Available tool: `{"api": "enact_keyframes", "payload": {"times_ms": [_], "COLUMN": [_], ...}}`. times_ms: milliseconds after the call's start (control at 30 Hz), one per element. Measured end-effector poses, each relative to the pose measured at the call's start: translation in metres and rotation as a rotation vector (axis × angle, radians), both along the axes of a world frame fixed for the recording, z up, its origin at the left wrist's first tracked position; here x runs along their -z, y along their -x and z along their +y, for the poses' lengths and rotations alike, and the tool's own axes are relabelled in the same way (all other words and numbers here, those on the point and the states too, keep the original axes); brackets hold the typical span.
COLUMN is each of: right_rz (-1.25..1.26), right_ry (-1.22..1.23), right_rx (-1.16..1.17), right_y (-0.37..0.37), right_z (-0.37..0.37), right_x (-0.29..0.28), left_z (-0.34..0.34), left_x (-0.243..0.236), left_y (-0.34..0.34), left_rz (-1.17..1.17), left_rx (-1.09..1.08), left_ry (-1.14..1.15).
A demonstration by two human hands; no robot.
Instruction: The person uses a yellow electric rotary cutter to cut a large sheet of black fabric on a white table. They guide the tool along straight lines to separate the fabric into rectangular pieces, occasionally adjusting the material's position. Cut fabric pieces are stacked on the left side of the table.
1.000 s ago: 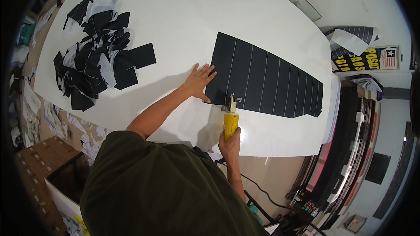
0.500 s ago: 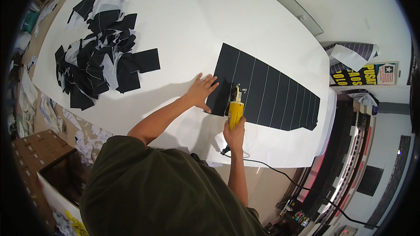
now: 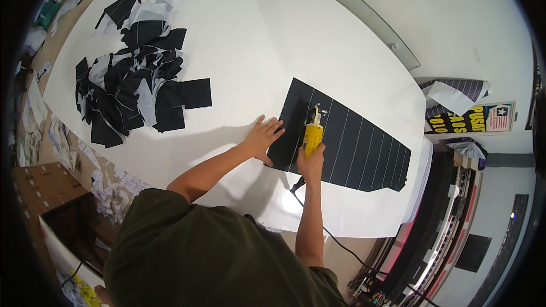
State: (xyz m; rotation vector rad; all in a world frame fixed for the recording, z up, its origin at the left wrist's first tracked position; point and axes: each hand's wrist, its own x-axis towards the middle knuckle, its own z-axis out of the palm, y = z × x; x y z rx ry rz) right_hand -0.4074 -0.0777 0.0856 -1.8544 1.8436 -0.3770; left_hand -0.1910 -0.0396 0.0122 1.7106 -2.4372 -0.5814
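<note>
My right hand point(image 3: 311, 162) is wrapped round the yellow body of a handheld electric fabric cutter point(image 3: 313, 138). Its metal head rests on a dark cloth panel point(image 3: 354, 150) ruled with thin pale lines, close to one of the lines near the panel's left side. The blade itself is hard to make out. Fingers spread, my left hand point(image 3: 264, 139) lies flat at the panel's left edge, with fingertips on the cloth and the palm over the white table point(image 3: 239, 34). A black power cord point(image 3: 347, 250) runs from the cutter's rear off to the lower right.
A heap of black and pale cloth pieces point(image 3: 128, 88) lies on the table's left part. Cardboard boxes point(image 3: 48, 190) and paper scraps point(image 3: 111, 193) are on the floor at left. A long machine point(image 3: 438, 224) stands at right, beside a rolled striped sheet point(image 3: 455, 95).
The cutter has moved farther from me along the cloth, my right hand with it. My left hand stays by the panel's left edge. The whole view has shifted slightly.
</note>
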Motion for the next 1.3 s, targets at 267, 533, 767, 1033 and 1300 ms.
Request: {"api": "enact_keyframes", "payload": {"times_ms": [267,533,767,1033,1300], "right_rz": [0.014,0.009,0.02,0.1,-0.193], "right_ry": [0.025,0.038,0.039,0.068,0.22], "right_rx": [0.011,0.019,0.011,0.049,0.118], "right_y": [-0.014,-0.021,-0.03,-0.025,0.077], "right_z": [-0.045,-0.078,-0.099,-0.143,-0.036], "right_x": [-0.002,0.006,0.008,0.009,0.009], "left_z": [-0.001,0.0,0.001,0.0,0.04], "left_x": [-0.005,-0.009,-0.015,0.003,0.001], "left_y": [0.001,0.0,-0.003,0.007,-0.211], "left_rz": [-0.003,-0.01,-0.011,-0.023,-0.488], "left_rx": [-0.01,-0.015,-0.025,-0.007,-0.534], "left_ry": [-0.011,-0.013,-0.039,0.075,-0.092]}}
